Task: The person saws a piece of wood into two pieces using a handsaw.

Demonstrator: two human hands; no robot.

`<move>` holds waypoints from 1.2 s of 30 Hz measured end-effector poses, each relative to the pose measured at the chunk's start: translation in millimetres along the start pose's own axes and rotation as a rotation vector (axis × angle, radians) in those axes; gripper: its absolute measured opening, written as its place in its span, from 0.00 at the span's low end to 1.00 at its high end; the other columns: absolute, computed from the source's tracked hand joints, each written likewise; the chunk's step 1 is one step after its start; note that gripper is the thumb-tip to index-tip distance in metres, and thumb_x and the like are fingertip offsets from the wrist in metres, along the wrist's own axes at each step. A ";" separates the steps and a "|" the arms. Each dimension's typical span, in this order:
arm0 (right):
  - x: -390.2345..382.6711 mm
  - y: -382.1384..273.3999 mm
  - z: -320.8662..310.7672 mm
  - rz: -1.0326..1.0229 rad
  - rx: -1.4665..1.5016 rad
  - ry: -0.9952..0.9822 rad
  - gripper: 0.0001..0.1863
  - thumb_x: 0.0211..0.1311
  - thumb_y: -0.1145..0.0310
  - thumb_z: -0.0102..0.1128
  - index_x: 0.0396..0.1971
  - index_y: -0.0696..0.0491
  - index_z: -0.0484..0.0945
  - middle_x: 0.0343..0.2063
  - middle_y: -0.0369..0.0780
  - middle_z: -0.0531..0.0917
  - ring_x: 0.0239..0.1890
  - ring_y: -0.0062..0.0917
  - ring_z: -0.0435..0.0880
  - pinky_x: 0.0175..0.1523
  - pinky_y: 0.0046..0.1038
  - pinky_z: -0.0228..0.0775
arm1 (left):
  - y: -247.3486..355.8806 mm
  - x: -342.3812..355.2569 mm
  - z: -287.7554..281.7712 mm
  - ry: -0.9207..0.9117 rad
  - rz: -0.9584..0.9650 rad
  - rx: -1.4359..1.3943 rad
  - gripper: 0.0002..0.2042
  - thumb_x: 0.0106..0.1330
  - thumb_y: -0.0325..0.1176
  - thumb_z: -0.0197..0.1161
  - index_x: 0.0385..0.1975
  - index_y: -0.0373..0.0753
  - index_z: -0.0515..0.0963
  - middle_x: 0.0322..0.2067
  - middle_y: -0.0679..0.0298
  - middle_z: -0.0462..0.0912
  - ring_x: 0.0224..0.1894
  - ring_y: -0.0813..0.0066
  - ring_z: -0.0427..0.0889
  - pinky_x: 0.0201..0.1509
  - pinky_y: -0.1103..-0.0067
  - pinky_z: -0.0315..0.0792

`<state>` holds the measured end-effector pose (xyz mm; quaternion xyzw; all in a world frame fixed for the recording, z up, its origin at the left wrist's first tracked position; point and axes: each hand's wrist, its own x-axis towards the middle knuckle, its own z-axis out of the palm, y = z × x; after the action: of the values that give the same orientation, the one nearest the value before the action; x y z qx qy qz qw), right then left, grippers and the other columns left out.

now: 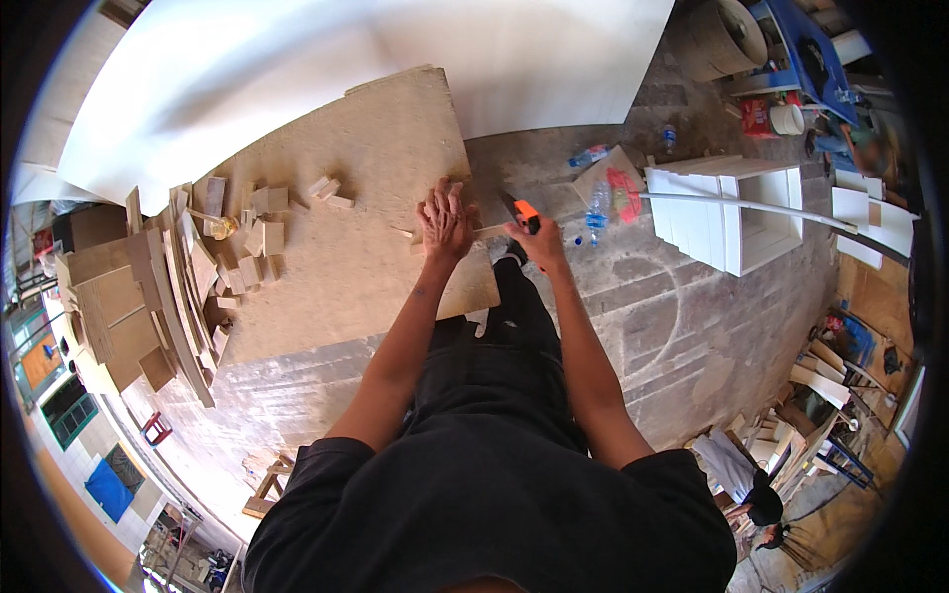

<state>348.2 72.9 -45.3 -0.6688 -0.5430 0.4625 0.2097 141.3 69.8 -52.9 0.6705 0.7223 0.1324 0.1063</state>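
Observation:
My left hand presses down at the right edge of a plywood board, fingers bent over a thin strip of wood. One end of that strip sticks out past the board's edge; its middle is hidden under my palm. Just to the right, my right hand is closed around a tool with an orange-and-black handle. The tool's working end is dark and blurred, so its kind cannot be made out. Small offcuts of wood lie on the board, left of my hands.
Stacked boards and blocks crowd the board's left side. A large white sheet stands beyond it. On the floor at right are plastic bottles, a red bag and a white cabinet. Another person is at lower right.

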 end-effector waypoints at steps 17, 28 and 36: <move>-132.1 -176.0 -38.1 0.185 0.536 -0.038 0.09 0.73 0.64 0.58 0.38 0.55 0.74 0.18 0.30 0.72 0.14 0.11 0.69 0.19 0.20 0.61 | -2.2 2.7 -7.5 -0.088 -0.112 -0.145 0.29 0.69 0.42 0.55 0.69 0.44 0.59 0.69 0.60 0.61 0.71 0.59 0.58 0.71 0.58 0.49; -124.6 -170.8 -34.1 0.151 0.313 -0.143 0.10 0.70 0.66 0.60 0.34 0.57 0.75 0.19 0.32 0.73 0.23 0.16 0.73 0.30 0.25 0.66 | -5.1 1.1 -4.2 -0.090 -0.087 -0.112 0.29 0.68 0.40 0.55 0.69 0.45 0.59 0.70 0.60 0.61 0.71 0.59 0.57 0.72 0.57 0.49; -109.9 -175.7 -29.9 0.111 0.213 -0.125 0.13 0.69 0.63 0.61 0.34 0.60 0.77 0.21 0.40 0.78 0.26 0.21 0.74 0.34 0.29 0.68 | -1.9 1.2 -3.1 -0.110 -0.112 -0.121 0.28 0.70 0.42 0.54 0.69 0.47 0.60 0.70 0.61 0.60 0.72 0.61 0.57 0.72 0.57 0.49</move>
<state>281.9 35.0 149.7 -0.6413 -0.4652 0.5693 0.2194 138.4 70.7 -50.6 0.6277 0.7424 0.1324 0.1934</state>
